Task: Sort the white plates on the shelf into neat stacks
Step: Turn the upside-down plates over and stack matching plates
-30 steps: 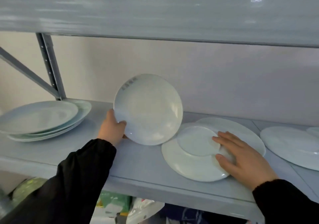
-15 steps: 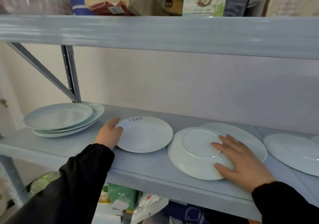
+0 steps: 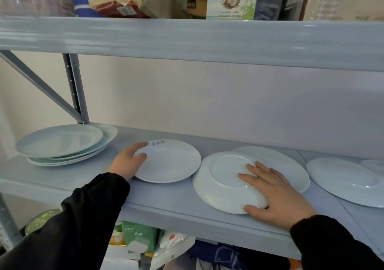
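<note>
Two hands rest on plates: my left hand (image 3: 128, 163) pinches the rim of the small plate (image 3: 170, 161), which lies flat on the shelf (image 3: 166, 203). My right hand (image 3: 276, 195) lies spread on the upturned plate (image 3: 224, 184), which leans on a bigger plate (image 3: 286, 165) near the shelf's front edge, so a careless drag could tip it off. Grey characters on the small plate's rim are too blurred to read.

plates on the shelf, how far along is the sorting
Done: one rough stack at the left. In hand: the left hand grips a small plate lying flat; the right hand rests on an upside-down plate overlapping a second plate. Left: those three plus the far-right plate.
</note>
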`<state>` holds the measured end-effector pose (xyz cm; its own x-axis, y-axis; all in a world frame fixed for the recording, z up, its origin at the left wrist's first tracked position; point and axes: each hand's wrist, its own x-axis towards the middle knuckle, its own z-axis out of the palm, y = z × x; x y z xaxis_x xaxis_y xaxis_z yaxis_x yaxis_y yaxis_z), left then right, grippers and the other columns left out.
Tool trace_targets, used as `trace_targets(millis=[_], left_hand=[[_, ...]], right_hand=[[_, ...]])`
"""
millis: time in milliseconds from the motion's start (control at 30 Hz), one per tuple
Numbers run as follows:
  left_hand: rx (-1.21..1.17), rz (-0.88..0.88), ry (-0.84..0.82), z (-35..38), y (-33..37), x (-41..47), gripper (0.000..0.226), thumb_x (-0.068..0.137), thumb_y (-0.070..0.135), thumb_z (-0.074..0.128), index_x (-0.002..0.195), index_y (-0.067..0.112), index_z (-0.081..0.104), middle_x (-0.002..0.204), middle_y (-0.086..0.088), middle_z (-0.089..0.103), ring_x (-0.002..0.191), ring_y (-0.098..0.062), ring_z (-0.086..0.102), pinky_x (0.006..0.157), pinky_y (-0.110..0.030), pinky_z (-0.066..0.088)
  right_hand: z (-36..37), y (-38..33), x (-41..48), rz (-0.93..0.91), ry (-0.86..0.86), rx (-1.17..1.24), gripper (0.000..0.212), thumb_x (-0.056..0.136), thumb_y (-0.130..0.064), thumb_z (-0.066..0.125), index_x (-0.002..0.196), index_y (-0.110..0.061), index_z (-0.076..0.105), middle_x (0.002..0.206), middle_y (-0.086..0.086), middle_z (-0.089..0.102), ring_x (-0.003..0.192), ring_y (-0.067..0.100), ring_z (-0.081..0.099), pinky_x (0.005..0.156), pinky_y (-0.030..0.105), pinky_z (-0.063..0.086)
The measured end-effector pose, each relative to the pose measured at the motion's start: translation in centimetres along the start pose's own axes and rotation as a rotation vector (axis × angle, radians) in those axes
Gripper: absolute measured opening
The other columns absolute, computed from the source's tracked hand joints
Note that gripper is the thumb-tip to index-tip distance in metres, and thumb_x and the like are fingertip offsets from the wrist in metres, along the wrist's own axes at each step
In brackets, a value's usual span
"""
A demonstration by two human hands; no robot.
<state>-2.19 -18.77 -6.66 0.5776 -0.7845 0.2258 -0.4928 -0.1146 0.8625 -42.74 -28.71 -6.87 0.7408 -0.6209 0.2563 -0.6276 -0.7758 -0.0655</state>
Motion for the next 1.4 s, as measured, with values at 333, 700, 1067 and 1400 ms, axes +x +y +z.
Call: trace_targets(millis=[333, 700, 1067, 1400], left_hand=[[-0.022, -0.009, 0.025, 0.0, -0.4, 0.2, 0.036, 0.092, 0.023, 0.053, 0.124, 0.039, 0.060, 0.134, 0.006, 0.055, 0.126, -0.016, 0.047, 0.099, -0.028, 0.032], [-0.003, 0.008, 0.033, 0.1, -0.6, 0.5, 0.035, 0.092, 0.022, 0.055, 0.125, 0.035, 0.061, 0.134, 0.005, 0.056, 0.127, -0.016, 0.048, 0.101, -0.027, 0.030], [-0.029, -0.009, 0.024, 0.1, -0.1, -0.1, 0.034, 0.092, 0.022, 0.053, 0.120, 0.040, 0.060, 0.135, 0.004, 0.057, 0.125, -0.017, 0.048, 0.099, -0.028, 0.032], [-0.090, 0.013, 0.047, 0.3, 0.5, -0.2, 0.035, 0.096, 0.024, 0.049, 0.129, 0.033, 0.058, 0.129, 0.005, 0.055, 0.115, -0.011, 0.046, 0.096, -0.027, 0.032]], right_hand=[[0.1, 0.7, -1.4, -0.082, 0.102, 0.077, 0.069, 0.080, -0.045, 0.054, 0.144, -0.051, 0.030, 0.157, -0.020, 0.020, 0.148, -0.001, 0.000, 0.121, 0.031, 0.006], [0.8, 1.0, -1.5, -0.135, 0.280, -0.014, 0.061, 0.077, -0.012, 0.054, 0.135, -0.030, 0.050, 0.137, 0.000, 0.049, 0.131, 0.023, 0.043, 0.109, 0.034, 0.035], [0.4, 0.4, -0.8, -0.189, 0.250, -0.097, 0.080, 0.075, -0.008, 0.057, 0.147, -0.031, 0.032, 0.141, -0.004, 0.049, 0.138, 0.016, 0.036, 0.117, 0.041, 0.023], [-3.9, 0.3, 2.9, 0.122, 0.756, 0.256, 0.050, 0.089, -0.005, 0.041, 0.133, -0.025, 0.055, 0.118, -0.003, 0.061, 0.101, 0.005, 0.051, 0.081, 0.010, 0.036]])
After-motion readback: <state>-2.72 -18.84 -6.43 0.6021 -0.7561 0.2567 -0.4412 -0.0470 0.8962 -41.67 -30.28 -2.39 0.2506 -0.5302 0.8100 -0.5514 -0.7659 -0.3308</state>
